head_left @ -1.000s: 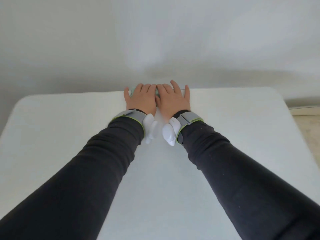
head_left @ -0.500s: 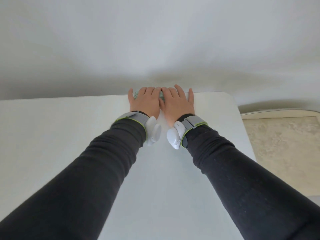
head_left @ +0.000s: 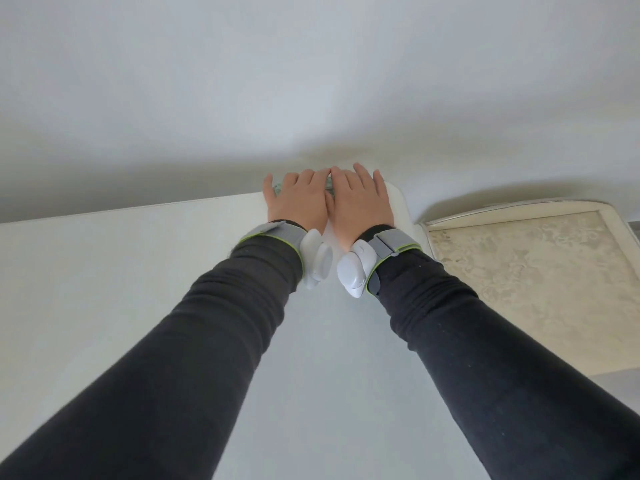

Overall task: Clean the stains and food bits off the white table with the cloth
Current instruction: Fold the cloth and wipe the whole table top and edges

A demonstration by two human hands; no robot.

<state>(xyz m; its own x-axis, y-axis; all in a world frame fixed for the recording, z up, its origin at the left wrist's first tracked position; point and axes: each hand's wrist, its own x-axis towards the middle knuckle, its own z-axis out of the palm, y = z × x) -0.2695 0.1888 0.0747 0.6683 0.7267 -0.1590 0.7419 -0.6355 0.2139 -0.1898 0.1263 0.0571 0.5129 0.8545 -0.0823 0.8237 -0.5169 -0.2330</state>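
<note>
Both hands lie flat side by side at the far right corner of the white table (head_left: 121, 306). My left hand (head_left: 296, 200) and my right hand (head_left: 360, 200) press down on a pale green cloth (head_left: 277, 189). Almost all of the cloth is hidden under the palms; only slivers show by the left thumb and between the fingers. The fingers reach the table's far edge by the wall. I see no stains or food bits on the visible table surface.
A white wall (head_left: 311, 81) rises directly behind the table's far edge. To the right of the table's rounded corner lies beige patterned floor with a pale border (head_left: 519, 271). Black sleeves and grey wrist bands with white devices cover my forearms.
Both hands have slid the cloth to the right along the far edge, from about the middle of the table to its right corner. The view has followed them rightward.
</note>
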